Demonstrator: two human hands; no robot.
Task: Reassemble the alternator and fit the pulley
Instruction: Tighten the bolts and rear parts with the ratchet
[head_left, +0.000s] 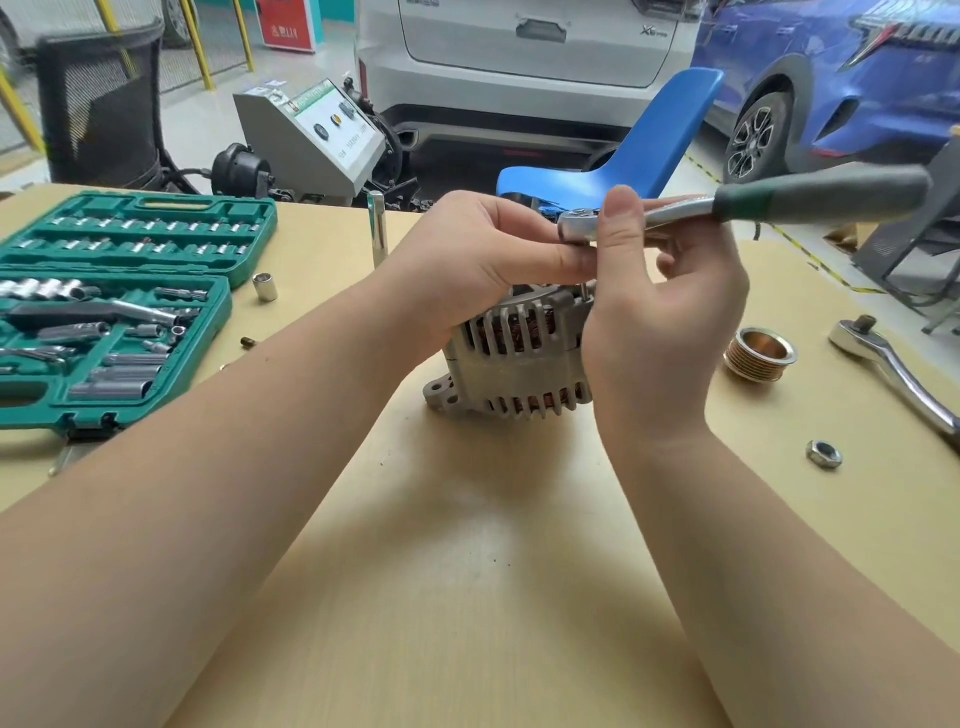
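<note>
The grey alternator (511, 364) stands on the table in the middle, copper windings showing through its slots. Above it a ratchet wrench (810, 200) with a grey-green handle points to the right. My left hand (483, 265) rests over the alternator's top and pinches the ratchet's head from the left. My right hand (660, 312) holds the ratchet near its head, thumb up against it. A thin bolt shaft shows just under the head. The copper-coloured pulley (760, 355) and a steel nut (824, 454) lie on the table to the right.
An open green socket case (111, 306) fills the left of the table. A loose socket (265, 286) and an upright steel bar (378, 234) stand behind. A second chrome ratchet (893, 364) lies at the right edge. A blue chair (639, 156) and cars stand beyond.
</note>
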